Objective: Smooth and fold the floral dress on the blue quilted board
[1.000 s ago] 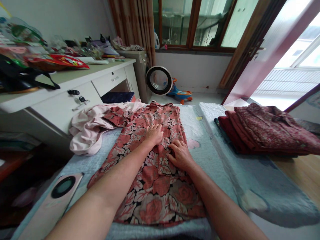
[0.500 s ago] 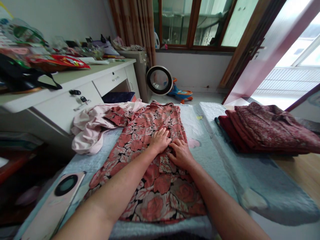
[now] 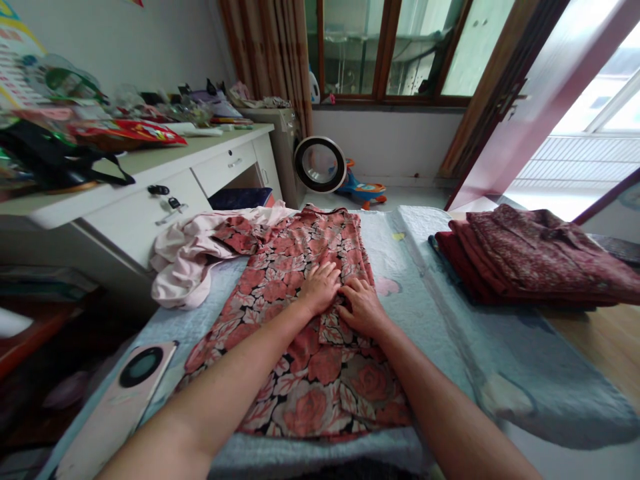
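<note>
A red, black and beige floral shirt (image 3: 280, 333) lies spread on a light blue cloth, its right side folded inward and that sleeve (image 3: 330, 331) laid down over the body. My left hand (image 3: 321, 288) rests flat on the middle of the shirt, fingers stretched out. Just right of it, my right hand (image 3: 363, 305) lies on the folded sleeve, with slightly bent fingers and the thumb apart. The other sleeve (image 3: 237, 235) reaches left over a crumpled pale pink garment (image 3: 183, 267).
On the right of the blue cloth (image 3: 425, 320) sits a stack of folded dark red clothes (image 3: 545, 260). A phone (image 3: 117, 410) lies at the near left. Along the left runs a cluttered white desk (image 3: 145, 213); at the back are an open washer door (image 3: 320, 165) and a blue ride-on toy (image 3: 363, 189).
The view has shifted slightly, so the desk and phone appear a little further right. My left hand's fingers have moved very slightly; my right hand and the shirt look the same.
</note>
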### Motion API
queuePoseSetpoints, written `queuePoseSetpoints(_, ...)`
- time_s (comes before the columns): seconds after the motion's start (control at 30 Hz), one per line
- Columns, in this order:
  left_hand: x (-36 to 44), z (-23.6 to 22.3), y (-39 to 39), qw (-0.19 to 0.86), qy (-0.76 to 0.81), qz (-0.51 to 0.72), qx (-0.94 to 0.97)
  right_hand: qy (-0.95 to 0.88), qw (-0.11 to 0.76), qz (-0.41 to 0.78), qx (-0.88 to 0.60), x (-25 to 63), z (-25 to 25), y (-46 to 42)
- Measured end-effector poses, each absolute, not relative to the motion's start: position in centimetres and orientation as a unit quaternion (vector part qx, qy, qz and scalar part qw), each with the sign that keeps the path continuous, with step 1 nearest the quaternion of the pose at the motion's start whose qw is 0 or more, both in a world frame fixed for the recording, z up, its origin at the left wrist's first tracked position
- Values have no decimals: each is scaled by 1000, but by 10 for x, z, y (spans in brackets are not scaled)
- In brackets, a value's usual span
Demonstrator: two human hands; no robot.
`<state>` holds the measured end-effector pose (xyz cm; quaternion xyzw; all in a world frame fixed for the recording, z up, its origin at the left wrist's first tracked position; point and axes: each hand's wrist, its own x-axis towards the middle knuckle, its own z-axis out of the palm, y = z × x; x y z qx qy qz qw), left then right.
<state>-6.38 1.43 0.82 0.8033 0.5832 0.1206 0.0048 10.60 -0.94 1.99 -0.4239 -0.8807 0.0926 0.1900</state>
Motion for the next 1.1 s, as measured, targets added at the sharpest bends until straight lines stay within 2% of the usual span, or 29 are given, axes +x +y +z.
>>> queuePoseSetpoints(0.17, -66, 15, -14, 55, 546, 124, 826, -880, 190, 100, -423, 106, 18, -9)
queuePoseSetpoints(0.43, -64, 25, -41, 113, 581, 90, 801, -882, 203, 115, -410, 109, 16, -6)
queuePoseSetpoints(1.1, -67, 8, -52, 56, 557, 165, 812, -886, 204, 123, -399, 111, 18, -6)
